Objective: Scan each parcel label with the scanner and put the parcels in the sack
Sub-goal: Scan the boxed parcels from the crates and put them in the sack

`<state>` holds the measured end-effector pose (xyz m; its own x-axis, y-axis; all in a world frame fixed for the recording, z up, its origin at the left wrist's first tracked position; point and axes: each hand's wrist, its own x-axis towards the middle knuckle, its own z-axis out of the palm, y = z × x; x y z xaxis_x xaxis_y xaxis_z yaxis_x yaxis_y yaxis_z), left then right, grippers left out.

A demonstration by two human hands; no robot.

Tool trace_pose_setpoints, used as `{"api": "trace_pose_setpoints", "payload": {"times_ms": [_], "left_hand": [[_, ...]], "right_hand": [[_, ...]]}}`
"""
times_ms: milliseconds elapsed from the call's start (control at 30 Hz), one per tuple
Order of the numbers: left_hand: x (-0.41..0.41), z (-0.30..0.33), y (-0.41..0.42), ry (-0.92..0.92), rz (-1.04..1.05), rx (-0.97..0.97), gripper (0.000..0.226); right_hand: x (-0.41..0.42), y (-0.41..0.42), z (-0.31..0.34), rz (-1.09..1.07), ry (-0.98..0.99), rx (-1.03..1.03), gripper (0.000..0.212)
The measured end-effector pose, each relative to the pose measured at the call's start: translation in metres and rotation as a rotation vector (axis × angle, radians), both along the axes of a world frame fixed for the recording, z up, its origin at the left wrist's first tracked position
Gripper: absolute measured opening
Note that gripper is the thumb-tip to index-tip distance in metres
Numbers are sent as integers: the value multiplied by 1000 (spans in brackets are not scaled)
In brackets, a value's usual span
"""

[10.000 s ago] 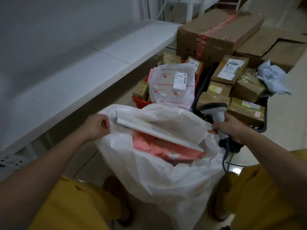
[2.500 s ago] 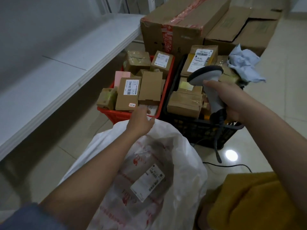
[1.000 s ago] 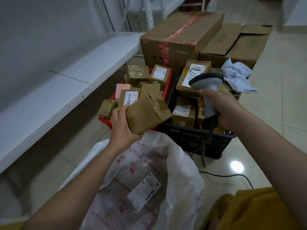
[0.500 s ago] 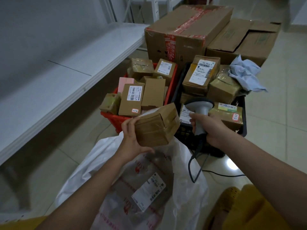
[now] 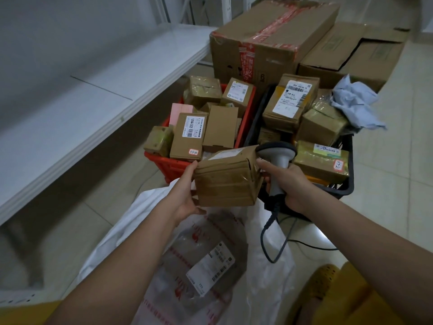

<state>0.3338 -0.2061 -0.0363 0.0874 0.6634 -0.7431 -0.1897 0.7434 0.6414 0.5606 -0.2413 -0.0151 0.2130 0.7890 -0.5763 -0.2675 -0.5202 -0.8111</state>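
Note:
My left hand (image 5: 187, 193) grips a taped brown cardboard parcel (image 5: 226, 178) over the open white sack (image 5: 264, 273). A white label edge shows on the parcel's top face. My right hand (image 5: 287, 184) grips the handle of the grey scanner (image 5: 278, 153), whose head sits right beside the parcel's upper right corner. My right forefinger touches the parcel's right side. A grey plastic mailer with a label (image 5: 210, 266) lies inside the sack.
A red crate (image 5: 247, 113) and a black crate (image 5: 346, 188) hold several brown parcels just beyond the sack. Large cardboard boxes (image 5: 269, 41) stand behind them. A white shelf (image 5: 93, 95) runs along the left. The scanner cable (image 5: 269, 235) hangs over the tiled floor.
The parcel has come lower and closer to me, and the scanner head has moved right up against its right corner. My right forefinger now touches the parcel.

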Motion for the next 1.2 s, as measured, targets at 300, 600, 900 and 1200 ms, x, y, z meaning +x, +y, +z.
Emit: {"api": "trace_pose_setpoints", "payload": {"times_ms": [300, 600, 900, 1200], "left_hand": [[4, 14, -8, -167, -50, -56, 55], [-14, 43, -31, -9, -20, 248, 70], [-27, 42, -41, 326, 67, 458, 82], [-28, 23, -30, 351, 179, 436, 79]], "right_hand": [[13, -6, 12, 50, -5, 43, 48], [19, -7, 55, 219, -113, 165, 42], [13, -35, 104, 351, -47, 311, 31], [15, -43, 122, 322, 47, 378, 33]]}}
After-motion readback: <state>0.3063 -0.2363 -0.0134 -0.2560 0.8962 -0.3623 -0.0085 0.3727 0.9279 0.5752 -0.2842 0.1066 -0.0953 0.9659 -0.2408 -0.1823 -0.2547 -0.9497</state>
